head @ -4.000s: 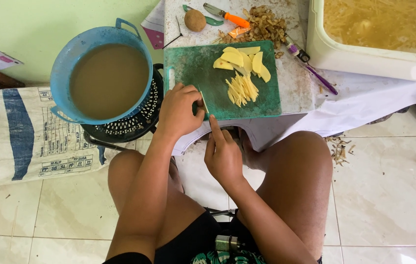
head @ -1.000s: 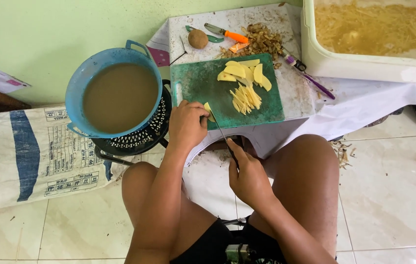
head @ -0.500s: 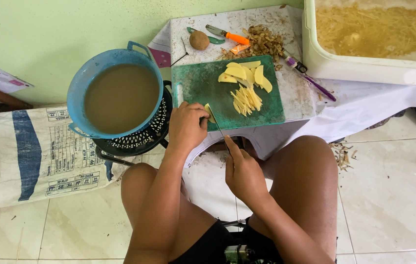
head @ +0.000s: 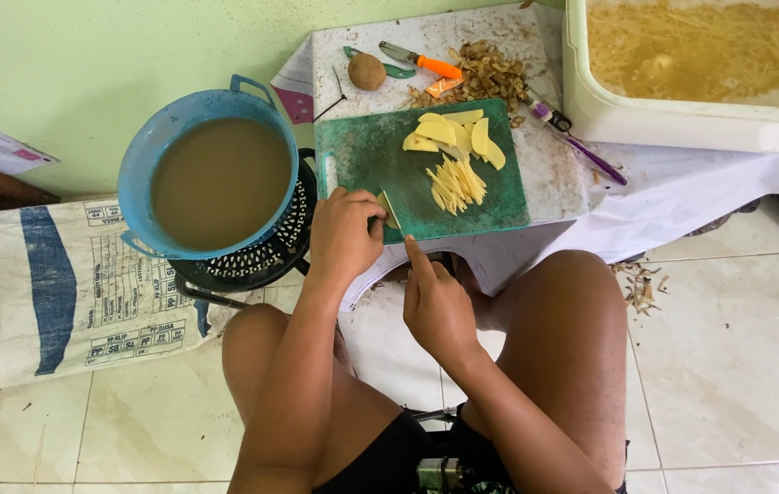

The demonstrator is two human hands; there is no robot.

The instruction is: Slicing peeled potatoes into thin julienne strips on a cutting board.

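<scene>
Left hand (head: 346, 233) grip closed on potato piece (head: 388, 212) at green board (head: 367, 160) edge, right hand (head: 435, 302) gripping knife (head: 396, 218) beside it

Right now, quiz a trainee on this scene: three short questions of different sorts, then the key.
1. True or false: the left hand holds a potato piece on the green cutting board.
2. What does the right hand hold? A) knife B) spoon C) peeler
3. Fill in: the blue basin of brown liquid sits on a black ____.

Key: 1 true; 2 A, with the knife at the piece; 3 the black basket.
</scene>
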